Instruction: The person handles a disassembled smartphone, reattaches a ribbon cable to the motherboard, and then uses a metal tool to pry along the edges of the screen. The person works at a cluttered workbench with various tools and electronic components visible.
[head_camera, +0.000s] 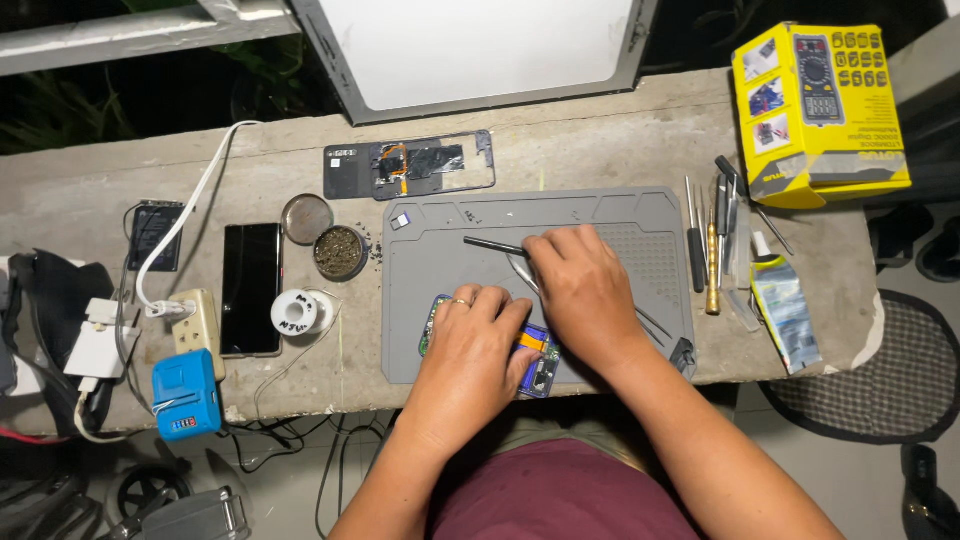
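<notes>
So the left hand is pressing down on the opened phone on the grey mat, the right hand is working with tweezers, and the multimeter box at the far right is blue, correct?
Not quite: the multimeter box is yellow, not blue, as the head view shows. The rest stands: the left hand presses on the opened phone on the grey mat, and the right hand works with tweezers.

Matt grey rubbery mat (600, 215), rough concrete ledge (90, 185)

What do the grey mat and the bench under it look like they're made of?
Mat: likely silicone or soft rubber, matte grey, with moulded compartments and a dotted grid. Bench: looks like bare concrete, rough and pale, with chipped edges and stains. Neither can be confirmed by look alone.
</notes>
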